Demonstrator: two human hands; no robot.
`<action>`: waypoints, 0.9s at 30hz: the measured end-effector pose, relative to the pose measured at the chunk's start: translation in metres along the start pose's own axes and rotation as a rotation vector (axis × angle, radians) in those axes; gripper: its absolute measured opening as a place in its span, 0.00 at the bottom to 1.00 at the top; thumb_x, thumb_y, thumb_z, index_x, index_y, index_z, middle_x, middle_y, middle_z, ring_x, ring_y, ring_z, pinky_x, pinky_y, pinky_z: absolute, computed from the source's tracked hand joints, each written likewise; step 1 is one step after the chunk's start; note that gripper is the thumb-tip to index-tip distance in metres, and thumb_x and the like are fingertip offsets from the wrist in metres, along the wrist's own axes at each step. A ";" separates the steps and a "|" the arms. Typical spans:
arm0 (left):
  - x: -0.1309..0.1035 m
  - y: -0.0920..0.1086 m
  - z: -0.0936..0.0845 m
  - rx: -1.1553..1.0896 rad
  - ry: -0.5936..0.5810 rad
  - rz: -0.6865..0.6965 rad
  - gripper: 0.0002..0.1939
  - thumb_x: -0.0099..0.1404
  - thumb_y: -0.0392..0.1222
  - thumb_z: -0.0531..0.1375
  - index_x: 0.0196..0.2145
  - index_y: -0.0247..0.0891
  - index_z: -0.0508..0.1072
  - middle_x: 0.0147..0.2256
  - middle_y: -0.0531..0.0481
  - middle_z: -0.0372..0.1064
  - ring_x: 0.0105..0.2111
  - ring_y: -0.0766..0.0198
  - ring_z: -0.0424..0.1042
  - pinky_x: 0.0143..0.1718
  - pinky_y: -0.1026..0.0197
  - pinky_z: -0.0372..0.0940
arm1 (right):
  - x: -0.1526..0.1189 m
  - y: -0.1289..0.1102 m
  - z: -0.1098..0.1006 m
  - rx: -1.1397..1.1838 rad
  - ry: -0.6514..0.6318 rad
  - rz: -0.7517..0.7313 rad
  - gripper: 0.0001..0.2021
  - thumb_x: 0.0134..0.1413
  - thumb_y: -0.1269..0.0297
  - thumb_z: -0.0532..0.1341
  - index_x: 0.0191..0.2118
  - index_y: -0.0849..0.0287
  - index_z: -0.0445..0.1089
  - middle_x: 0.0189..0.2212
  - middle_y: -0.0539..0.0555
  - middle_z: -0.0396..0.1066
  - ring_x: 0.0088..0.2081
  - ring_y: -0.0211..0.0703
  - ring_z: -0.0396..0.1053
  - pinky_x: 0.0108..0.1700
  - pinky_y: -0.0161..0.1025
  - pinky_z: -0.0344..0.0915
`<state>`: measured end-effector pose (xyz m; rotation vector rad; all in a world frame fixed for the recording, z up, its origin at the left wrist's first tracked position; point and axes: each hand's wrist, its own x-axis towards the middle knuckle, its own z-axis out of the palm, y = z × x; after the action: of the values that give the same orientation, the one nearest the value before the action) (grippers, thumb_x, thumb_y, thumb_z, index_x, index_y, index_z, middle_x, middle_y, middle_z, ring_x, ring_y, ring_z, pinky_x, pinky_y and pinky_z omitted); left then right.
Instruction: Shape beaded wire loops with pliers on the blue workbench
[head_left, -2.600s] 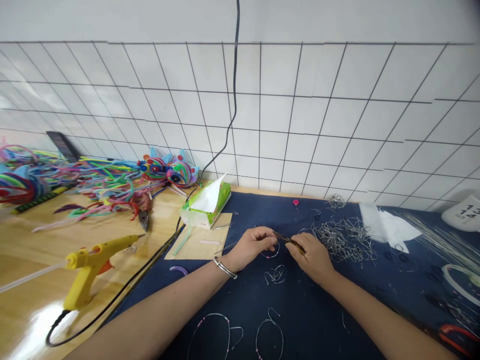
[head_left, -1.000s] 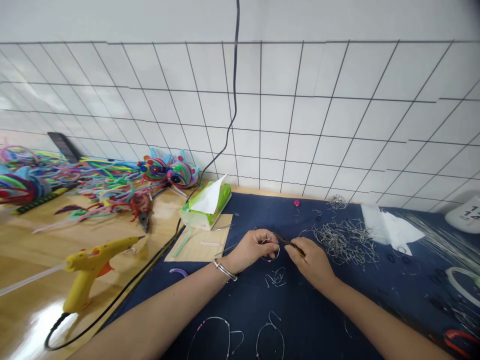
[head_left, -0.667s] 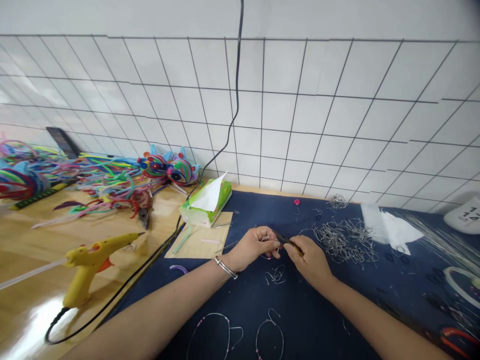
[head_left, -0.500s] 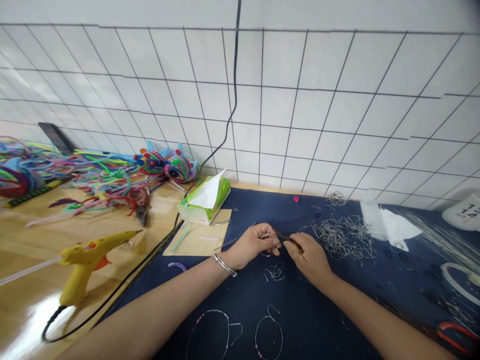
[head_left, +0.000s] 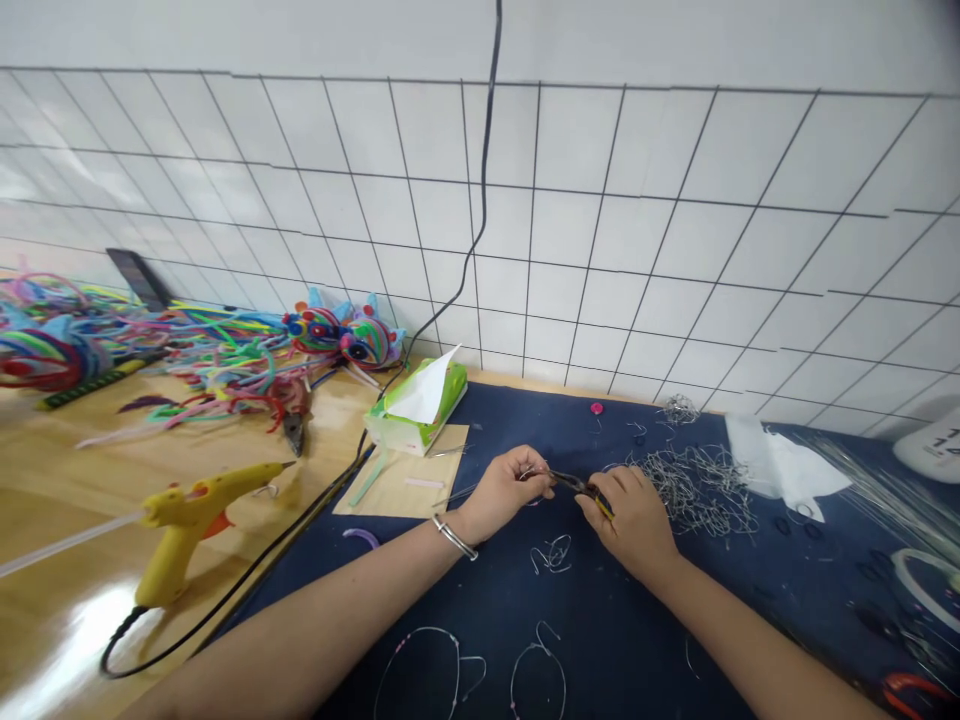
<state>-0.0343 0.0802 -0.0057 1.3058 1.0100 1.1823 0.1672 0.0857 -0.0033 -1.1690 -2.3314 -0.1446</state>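
Observation:
My left hand [head_left: 504,492], with a silver bangle at its wrist, pinches a thin wire piece [head_left: 534,502] with small pinkish beads, mostly hidden by the fingers. In my right hand [head_left: 634,515] are pliers [head_left: 568,481] with dark jaws and a yellow-trimmed handle. Their tips reach the wire at my left fingertips; whether the jaws grip it I cannot tell. Just below lies a small clump of bent wire bits [head_left: 552,555]. Nearer me are two beaded wire loops, one larger [head_left: 417,632] and one smaller [head_left: 538,648], each with a bent tail.
Beyond my right hand lies a tangle of wire pieces [head_left: 697,490]. A tissue pack [head_left: 420,405] stands behind my left hand. Leftward are a yellow glue gun [head_left: 176,530] with its cord, other pliers [head_left: 293,432] and colourful pipe cleaners [head_left: 217,360]. A tiled wall [head_left: 570,230] rises behind.
My right hand has drawn slightly right, away from my left, so more of the pliers shows between them. The whole view has shifted a little.

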 end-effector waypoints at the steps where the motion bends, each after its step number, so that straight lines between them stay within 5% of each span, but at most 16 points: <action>1: 0.000 -0.001 0.000 0.007 -0.011 0.002 0.07 0.56 0.39 0.60 0.29 0.34 0.65 0.22 0.53 0.69 0.23 0.70 0.67 0.25 0.68 0.57 | 0.000 0.000 0.000 -0.013 -0.009 -0.004 0.13 0.56 0.57 0.52 0.35 0.60 0.68 0.30 0.57 0.64 0.36 0.47 0.60 0.42 0.44 0.56; 15: -0.001 0.001 0.001 0.054 -0.105 0.020 0.08 0.58 0.41 0.59 0.30 0.34 0.64 0.24 0.52 0.68 0.24 0.70 0.66 0.26 0.68 0.59 | -0.003 0.000 0.005 0.033 -0.015 0.023 0.13 0.57 0.56 0.52 0.36 0.59 0.68 0.28 0.56 0.66 0.35 0.44 0.63 0.39 0.40 0.58; 22: -0.005 0.007 -0.001 0.104 -0.021 0.067 0.11 0.63 0.46 0.54 0.33 0.34 0.66 0.28 0.49 0.69 0.27 0.67 0.69 0.29 0.66 0.61 | -0.004 0.000 0.005 0.077 0.007 0.067 0.13 0.57 0.56 0.52 0.35 0.59 0.68 0.29 0.54 0.67 0.34 0.42 0.63 0.38 0.37 0.58; 27: -0.005 0.007 -0.001 0.062 -0.072 0.048 0.12 0.63 0.45 0.54 0.32 0.33 0.68 0.26 0.49 0.69 0.26 0.68 0.68 0.28 0.66 0.61 | -0.005 0.000 0.005 0.066 0.003 0.066 0.13 0.57 0.56 0.52 0.35 0.59 0.68 0.29 0.54 0.67 0.35 0.42 0.63 0.39 0.37 0.57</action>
<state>-0.0368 0.0745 0.0012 1.4186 0.9737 1.1397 0.1680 0.0837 -0.0106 -1.2111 -2.2740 -0.0458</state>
